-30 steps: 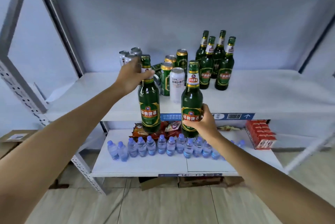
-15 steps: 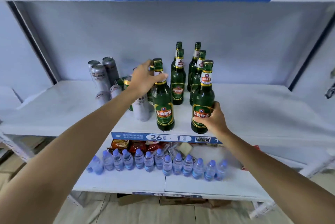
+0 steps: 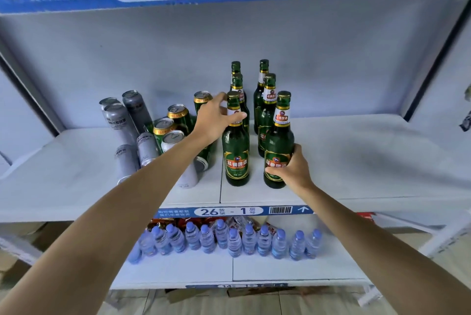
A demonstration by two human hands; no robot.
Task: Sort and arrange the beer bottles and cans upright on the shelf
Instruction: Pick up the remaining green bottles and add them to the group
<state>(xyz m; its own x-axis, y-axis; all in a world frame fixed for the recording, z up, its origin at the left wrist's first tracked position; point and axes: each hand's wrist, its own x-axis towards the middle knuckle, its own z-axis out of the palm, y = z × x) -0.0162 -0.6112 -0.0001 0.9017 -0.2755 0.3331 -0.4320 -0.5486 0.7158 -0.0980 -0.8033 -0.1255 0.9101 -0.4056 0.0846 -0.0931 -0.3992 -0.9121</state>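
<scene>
Both carried bottles now stand on the shelf point(image 3: 356, 162) at 6 o'clock of the rows, left hand point(image 3: 214, 121) clamped on one neck point(image 3: 234, 113), right hand point(image 3: 293, 169) on the other's body point(image 3: 279, 146); release looks next.

Six green bottles point(image 3: 235, 151) stand upright on the shelf point(image 3: 356, 162); cans point(image 3: 163, 131) cluster left.

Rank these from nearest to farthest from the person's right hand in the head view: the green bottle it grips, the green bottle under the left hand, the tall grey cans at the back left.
1. Right-hand bottle: in the right hand, front right.
2. Left-hand bottle: just left of it, neck held by the left hand.
3. Tall grey cans: far left, toward the back of the shelf.
</scene>
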